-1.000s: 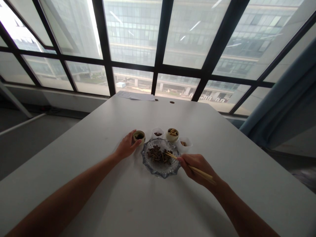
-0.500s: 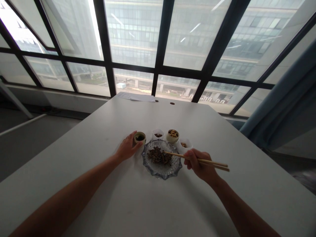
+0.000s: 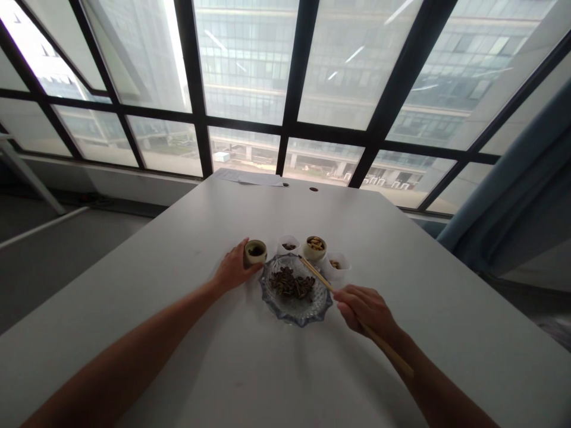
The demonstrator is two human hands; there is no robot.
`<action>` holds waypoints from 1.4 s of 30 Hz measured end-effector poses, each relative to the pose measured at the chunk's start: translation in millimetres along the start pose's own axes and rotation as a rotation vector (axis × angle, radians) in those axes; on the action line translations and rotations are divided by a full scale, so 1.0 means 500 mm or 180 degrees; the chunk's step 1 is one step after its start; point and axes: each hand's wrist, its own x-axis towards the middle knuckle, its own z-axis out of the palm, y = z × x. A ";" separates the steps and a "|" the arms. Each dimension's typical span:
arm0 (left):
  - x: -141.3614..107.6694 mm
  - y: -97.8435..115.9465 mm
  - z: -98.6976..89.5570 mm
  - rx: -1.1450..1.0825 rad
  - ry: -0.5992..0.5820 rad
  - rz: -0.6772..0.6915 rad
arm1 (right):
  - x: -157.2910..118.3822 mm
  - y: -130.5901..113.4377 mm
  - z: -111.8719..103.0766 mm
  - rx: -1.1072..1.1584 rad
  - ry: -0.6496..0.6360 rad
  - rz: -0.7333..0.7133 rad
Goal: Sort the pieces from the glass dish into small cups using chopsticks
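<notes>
My left hand (image 3: 234,266) curves round the side of a small pale cup (image 3: 256,253) with something dark inside. My right hand (image 3: 366,309) grips a pair of wooden chopsticks (image 3: 316,273). Their tips reach over the far rim of a scalloped glass dish (image 3: 297,315), and a tiny dark piece seems to be at the tips. Brown seed-like pieces (image 3: 288,282) lie heaped in the dish. Behind it stand a white cup (image 3: 282,245) with a few dark bits, a pale cup (image 3: 316,248) of tan pieces, and another white cup (image 3: 341,270) holding some tan pieces.
The white table (image 3: 250,368) reaches to the windows. Sheets of paper (image 3: 254,178) lie at its far edge, beside two round holes (image 3: 313,189). A blue curtain (image 3: 513,172) hangs on the right.
The chopsticks' tips have risen from the pile in the dish to above its far rim, and my right hand has turned and moved slightly nearer to me. My left hand stays at the cup.
</notes>
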 end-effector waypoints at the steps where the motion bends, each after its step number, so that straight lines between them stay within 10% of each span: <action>1: 0.000 0.000 0.000 -0.0001 -0.0006 -0.0010 | 0.005 -0.004 -0.002 -0.0135 -0.0052 -0.0215; 7: 0.001 0.006 -0.003 -0.0057 -0.0044 -0.0034 | 0.009 -0.009 0.003 -0.0006 0.0091 -0.0162; 13: 0.002 0.012 -0.006 -0.0108 -0.0041 -0.0063 | 0.048 -0.018 0.058 0.1080 0.0803 0.1696; 22: 0.003 0.014 -0.011 -0.0184 -0.0079 -0.0011 | 0.144 0.024 0.179 0.2042 -0.0297 0.2115; 29: 0.002 0.007 -0.005 -0.0128 -0.0029 0.0039 | 0.117 0.020 0.065 0.1804 0.0435 0.2485; 33: 0.003 0.009 -0.006 -0.0069 -0.0051 0.0048 | 0.092 0.017 0.000 0.1825 -0.0344 0.2615; 42: 0.002 0.010 -0.007 -0.0086 -0.0050 0.0015 | 0.071 0.022 0.023 0.1350 -0.0386 0.2168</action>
